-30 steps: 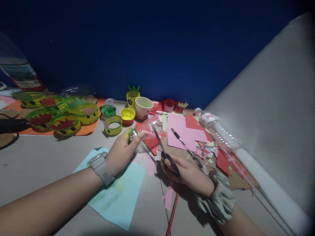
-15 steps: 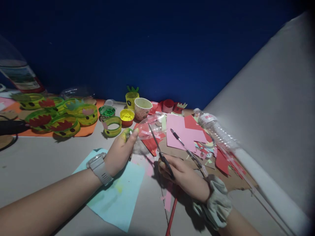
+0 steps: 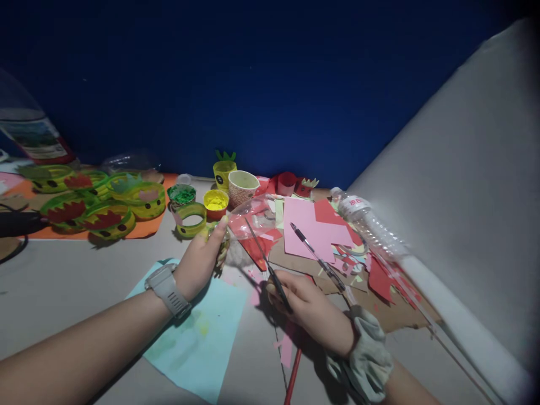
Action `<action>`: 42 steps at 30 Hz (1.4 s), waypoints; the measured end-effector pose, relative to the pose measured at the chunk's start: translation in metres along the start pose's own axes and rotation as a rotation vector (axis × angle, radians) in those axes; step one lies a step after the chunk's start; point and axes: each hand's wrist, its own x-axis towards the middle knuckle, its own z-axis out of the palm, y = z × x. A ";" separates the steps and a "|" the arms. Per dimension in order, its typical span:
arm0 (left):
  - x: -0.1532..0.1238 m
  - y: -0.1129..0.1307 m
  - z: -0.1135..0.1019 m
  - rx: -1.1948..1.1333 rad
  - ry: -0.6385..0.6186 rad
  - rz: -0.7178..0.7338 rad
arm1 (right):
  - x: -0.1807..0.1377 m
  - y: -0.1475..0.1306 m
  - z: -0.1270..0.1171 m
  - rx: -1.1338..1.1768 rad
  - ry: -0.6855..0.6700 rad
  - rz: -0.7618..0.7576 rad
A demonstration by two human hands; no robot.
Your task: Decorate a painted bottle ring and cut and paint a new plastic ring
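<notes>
My left hand [image 3: 200,259], with a grey watch on its wrist, is closed on a clear plastic bottle piece [image 3: 257,211], which juts out to the right past the thumb. Black-handled scissors [image 3: 275,280] are gripped in my right hand [image 3: 314,312], which has a pale green scrunchie at the wrist. The blades point up and left and overlap the clear plastic; whether they touch it I cannot tell. My left fingertips are mostly hidden behind the hand. Below the left wrist lies a light blue paper sheet [image 3: 198,337] with yellow-green stains.
Yellow-green rings with paper crowns [image 3: 109,222] sit on orange paper at the left. Cups of green paint [image 3: 182,194] and yellow paint [image 3: 216,200] stand behind my left hand. Pink paper [image 3: 301,225], a pen [image 3: 316,256] and a plastic bottle [image 3: 371,225] lie at the right.
My right hand and the scissors have shifted slightly left and down. My left hand has moved a little left with the clear plastic piece. The view has moved slightly too.
</notes>
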 end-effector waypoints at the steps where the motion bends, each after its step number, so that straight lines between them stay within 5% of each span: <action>1: 0.000 0.000 0.000 0.002 -0.004 -0.008 | 0.000 0.000 -0.001 0.003 -0.004 -0.003; 16: -0.003 -0.004 0.001 0.078 -0.080 0.091 | -0.002 -0.004 -0.001 0.042 0.000 0.027; 42: -0.006 0.003 0.003 0.029 0.060 0.160 | -0.003 -0.001 0.001 0.091 0.042 0.046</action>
